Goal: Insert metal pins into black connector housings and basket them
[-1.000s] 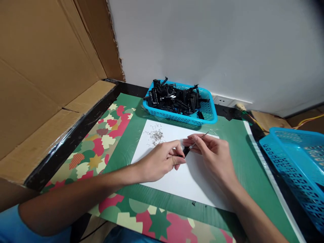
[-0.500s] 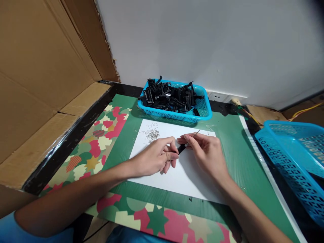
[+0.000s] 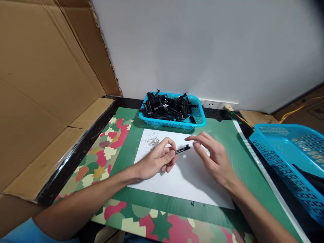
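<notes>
My left hand [image 3: 159,158] is closed, with thumb and fingers pinching a slim black plastic part [image 3: 182,149] above a white sheet [image 3: 174,179]. The part's free end points right, toward my right hand [image 3: 212,155]. That hand is apart from the part, thumb and index finger spread, and nothing shows between the fingertips. Behind my left hand, on the sheet, lies a loose pile of thin metal wire pieces [image 3: 152,141]. A blue basket [image 3: 174,125] farther back is heaped with similar black plastic parts [image 3: 169,106].
Another blue basket [image 3: 278,168] stands at the right with something dark inside. A green mat [image 3: 118,148] with a patterned border covers the table. Cardboard [image 3: 45,84] walls off the left. A wall socket [image 3: 211,105] with wires is at the back.
My right hand has let go of the black part and drawn slightly right, fingers parting. The thin metal rod seen at its fingertips no longer shows. The view has tilted slightly.
</notes>
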{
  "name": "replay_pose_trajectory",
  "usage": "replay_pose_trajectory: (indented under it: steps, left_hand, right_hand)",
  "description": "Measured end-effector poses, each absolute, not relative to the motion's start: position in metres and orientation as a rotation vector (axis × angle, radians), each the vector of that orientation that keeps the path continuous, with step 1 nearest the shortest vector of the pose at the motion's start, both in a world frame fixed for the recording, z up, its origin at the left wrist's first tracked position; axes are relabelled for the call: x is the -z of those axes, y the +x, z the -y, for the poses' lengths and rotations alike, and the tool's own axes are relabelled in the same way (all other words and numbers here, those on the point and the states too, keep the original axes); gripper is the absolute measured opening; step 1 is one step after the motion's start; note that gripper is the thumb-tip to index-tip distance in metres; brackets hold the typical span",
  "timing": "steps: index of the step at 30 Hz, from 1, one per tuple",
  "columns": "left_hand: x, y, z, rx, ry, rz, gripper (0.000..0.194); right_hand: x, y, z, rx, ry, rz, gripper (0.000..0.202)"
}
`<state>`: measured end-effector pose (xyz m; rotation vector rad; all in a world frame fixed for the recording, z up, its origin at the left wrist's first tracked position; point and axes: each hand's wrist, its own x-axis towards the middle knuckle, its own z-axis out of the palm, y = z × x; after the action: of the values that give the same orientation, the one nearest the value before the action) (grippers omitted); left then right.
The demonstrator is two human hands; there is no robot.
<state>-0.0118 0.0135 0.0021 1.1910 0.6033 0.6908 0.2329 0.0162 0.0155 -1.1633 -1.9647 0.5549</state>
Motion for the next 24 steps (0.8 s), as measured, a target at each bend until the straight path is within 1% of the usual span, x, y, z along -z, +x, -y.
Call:
replay_pose_trajectory:
  steps: [3,7,9,11,14,17,20,22,24]
  left_hand:
    - [-0.002,-0.014,-0.016,-0.725,1.057,-0.529,0.028]
    - [-0.004,-0.012,-0.015,-0.832,0.923,-0.448,0.02]
    - [-0.004,-0.009,-0.012,-0.849,0.888,-0.418,0.018]
    - [-0.004,-0.007,-0.009,-0.791,0.925,-0.413,0.018]
    - [-0.003,-0.005,-0.007,-0.725,1.089,-0.513,0.024]
    - [-0.002,-0.007,-0.012,-0.855,1.22,-0.718,0.026]
    - [0.0,-0.012,-0.024,-1.012,1.252,-0.873,0.024]
    - [0.0,-0.016,-0.033,-1.076,1.289,-0.963,0.024]
    - [0.0,-0.02,-0.043,-1.121,1.351,-1.03,0.025]
  right_hand:
    - [-0.025,0.234,-0.013,-0.516,-1.042,2.112,0.018]
    - [-0.034,0.223,0.001,-0.414,-0.94,2.201,0.009]
    - [-0.036,0.217,0.012,-0.326,-0.981,2.207,0.009]
    - [-0.037,0.216,0.024,-0.188,-1.02,2.229,0.011]
    - [-0.043,0.229,0.038,0.04,-1.09,2.239,0.016]
    - [-0.055,0.268,0.045,0.273,-1.343,2.134,0.017]
    - [-0.06,0.337,0.053,0.411,-1.674,1.826,0.023]
    - [-0.051,0.395,0.063,0.554,-1.884,1.588,0.028]
    - [-0.03,0.453,0.073,0.618,-2.107,1.494,0.032]
